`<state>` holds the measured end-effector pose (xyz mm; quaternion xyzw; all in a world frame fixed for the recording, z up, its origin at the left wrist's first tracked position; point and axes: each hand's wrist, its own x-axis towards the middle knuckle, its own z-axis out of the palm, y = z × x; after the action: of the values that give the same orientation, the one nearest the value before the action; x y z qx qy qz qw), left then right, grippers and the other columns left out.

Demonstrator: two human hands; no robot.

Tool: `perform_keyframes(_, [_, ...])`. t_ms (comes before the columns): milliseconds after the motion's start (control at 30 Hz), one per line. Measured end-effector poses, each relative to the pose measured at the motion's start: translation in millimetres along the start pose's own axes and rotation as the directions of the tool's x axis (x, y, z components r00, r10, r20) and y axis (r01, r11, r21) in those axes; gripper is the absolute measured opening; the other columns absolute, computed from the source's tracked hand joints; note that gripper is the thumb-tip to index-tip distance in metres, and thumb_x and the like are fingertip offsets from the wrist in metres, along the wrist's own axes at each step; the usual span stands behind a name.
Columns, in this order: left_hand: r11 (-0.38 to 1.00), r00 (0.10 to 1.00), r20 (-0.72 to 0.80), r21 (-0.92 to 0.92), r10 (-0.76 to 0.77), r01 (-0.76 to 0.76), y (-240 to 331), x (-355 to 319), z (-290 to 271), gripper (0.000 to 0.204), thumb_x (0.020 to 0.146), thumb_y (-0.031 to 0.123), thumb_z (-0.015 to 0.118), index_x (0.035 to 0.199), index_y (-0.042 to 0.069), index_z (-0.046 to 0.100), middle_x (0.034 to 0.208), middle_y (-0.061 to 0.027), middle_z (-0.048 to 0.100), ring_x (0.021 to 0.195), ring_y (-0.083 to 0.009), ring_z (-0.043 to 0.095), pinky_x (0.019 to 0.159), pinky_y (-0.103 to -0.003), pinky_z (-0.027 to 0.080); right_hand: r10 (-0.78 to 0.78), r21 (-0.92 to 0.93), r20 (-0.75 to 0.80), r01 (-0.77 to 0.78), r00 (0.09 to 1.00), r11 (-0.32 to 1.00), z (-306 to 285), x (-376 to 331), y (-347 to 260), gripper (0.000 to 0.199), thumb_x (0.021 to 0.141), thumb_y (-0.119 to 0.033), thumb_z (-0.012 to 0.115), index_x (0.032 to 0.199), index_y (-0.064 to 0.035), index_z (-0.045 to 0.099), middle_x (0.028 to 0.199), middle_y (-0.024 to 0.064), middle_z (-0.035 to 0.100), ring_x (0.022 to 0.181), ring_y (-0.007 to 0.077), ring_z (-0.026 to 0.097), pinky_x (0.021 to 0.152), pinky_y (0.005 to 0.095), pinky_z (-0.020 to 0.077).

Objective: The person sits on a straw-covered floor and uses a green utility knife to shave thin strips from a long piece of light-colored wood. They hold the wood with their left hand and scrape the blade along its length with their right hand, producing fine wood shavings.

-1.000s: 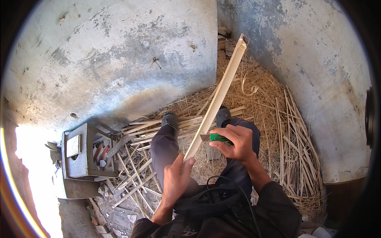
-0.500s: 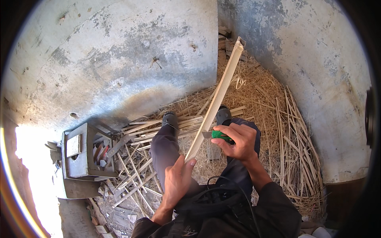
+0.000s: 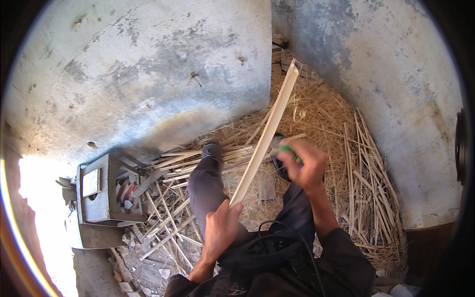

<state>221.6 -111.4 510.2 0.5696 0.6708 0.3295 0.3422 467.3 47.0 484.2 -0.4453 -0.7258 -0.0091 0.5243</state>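
Left hand (image 3: 220, 230): clenching the near end of a long pale wooden slat (image 3: 265, 133), fingers wrapping its lower tip.
Right hand (image 3: 304, 166): gripping a green-handled tool (image 3: 286, 148) against the slat's right edge, above the left hand's hold; blurred.
Slat: slanting up and away from the left hand, its far end reaching toward the wall corner.
Below the grip: the person's legs and shoes (image 3: 213, 150), standing on scattered sticks (image 3: 168, 232).
Right of the grip: straw pile (image 3: 341, 148) spreading to the grey wall (image 3: 396, 89).
Left of the grip: grey box (image 3: 96, 195), well apart, holding small red things.
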Motion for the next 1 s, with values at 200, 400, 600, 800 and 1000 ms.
perform_keyframes(200, [0.994, 0.996, 0.042, -0.073, -0.073, 0.076, -19, -26, 2, 0.024, 0.108, 0.022, 0.071, 0.102, -0.002, 0.071, 0.071, -0.024, 0.065, 0.058, -0.0266, 0.059, 0.06, -0.04, 0.05, 0.213, -0.04, -0.107, -0.218, 0.971, 0.975, -13, 22, 61, 0.031, 0.103, -0.036, 0.079, 0.107, -0.0059, 0.083, 0.075, 0.0067, 0.076, 0.058, 0.0149, 0.067, 0.053, 0.0315, 0.0476])
perform_keyframes(400, [0.982, 0.996, -0.06, -0.181, -0.072, 0.06, -28, -9, -2, 0.029, 0.11, 0.02, 0.069, 0.094, -0.003, 0.064, 0.064, -0.006, 0.051, 0.066, -0.0072, 0.042, 0.056, -0.035, 0.038, 0.287, 0.203, 0.171, -0.319, 0.943, 0.926, -18, 6, 30, 0.032, 0.102, -0.034, 0.08, 0.105, -0.0028, 0.081, 0.081, 0.0089, 0.076, 0.064, 0.0158, 0.07, 0.056, 0.0306, 0.05])
perform_keyframes(600, [0.979, 1.0, -0.008, -0.203, -0.021, 0.019, -23, -5, 1, 0.028, 0.112, 0.02, 0.066, 0.095, -0.002, 0.064, 0.065, -0.0024, 0.047, 0.068, -0.0066, 0.042, 0.057, -0.034, 0.037, 0.078, 0.372, 0.295, -0.189, 0.952, 0.909, -11, -4, -11, 0.032, 0.095, -0.031, 0.086, 0.106, -0.0014, 0.081, 0.092, 0.0122, 0.081, 0.077, 0.0217, 0.08, 0.065, 0.0329, 0.0609])
perform_keyframes(800, [0.947, 0.997, 0.079, -0.319, 0.0, 0.026, -13, -2, -3, 0.025, 0.115, 0.02, 0.062, 0.104, -0.002, 0.067, 0.067, -0.0001, 0.051, 0.069, -0.0055, 0.044, 0.059, -0.033, 0.039, -0.071, 0.351, 0.273, -0.03, 0.959, 0.936, -8, -3, -24, 0.032, 0.092, -0.033, 0.089, 0.105, -0.0046, 0.082, 0.088, 0.0094, 0.079, 0.07, 0.0214, 0.075, 0.062, 0.0324, 0.0574])
perform_keyframes(1000, [0.967, 0.997, 0.064, -0.254, 0.034, -0.016, -16, -4, -1, 0.025, 0.115, 0.02, 0.062, 0.103, -0.002, 0.067, 0.066, -0.0034, 0.054, 0.066, -0.0068, 0.046, 0.059, -0.034, 0.04, -0.089, 0.342, 0.182, 0.022, 0.979, 0.939, 1, -4, -28, 0.032, 0.092, -0.034, 0.087, 0.105, -0.0052, 0.083, 0.077, 0.006, 0.074, 0.056, 0.0167, 0.064, 0.052, 0.0314, 0.0484])
